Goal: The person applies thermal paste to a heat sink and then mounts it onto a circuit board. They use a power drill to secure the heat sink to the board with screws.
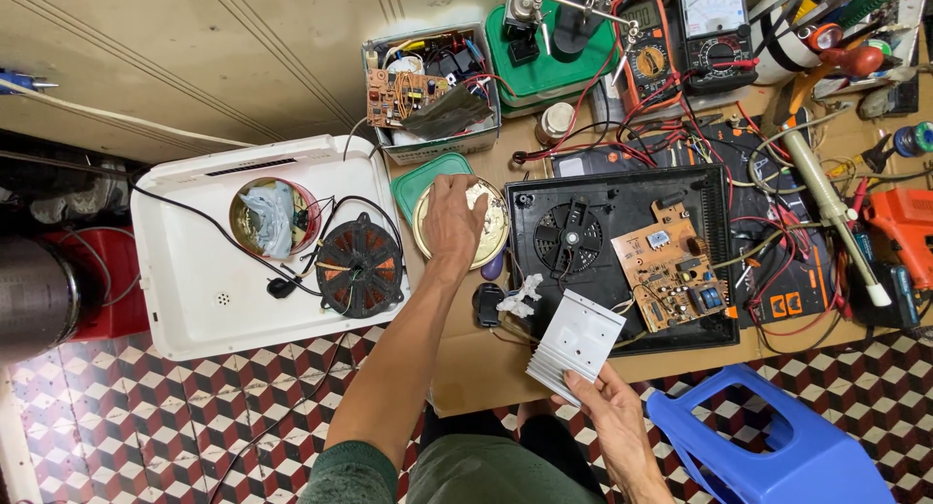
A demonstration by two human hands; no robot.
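My left hand [453, 219] reaches forward and rests its fingers in a round gold tin [491, 234] that holds something pale. My right hand [610, 397] holds a white finned metal heat sink [575, 343] near the table's front edge. Just right of the tin lies an opened black cooker base [714, 271] with a fan [569, 238] and a brown circuit board [671, 276]. A crumpled white tissue [523, 296] lies beside the heat sink.
A white cooker top [185, 280] at left carries a copper coil disc [360, 266] and a tin with a cloth [270, 217]. A parts box [428, 91], multimeters [714, 23], wires, an orange drill [899, 227] crowd the back. A blue stool [768, 446] stands right.
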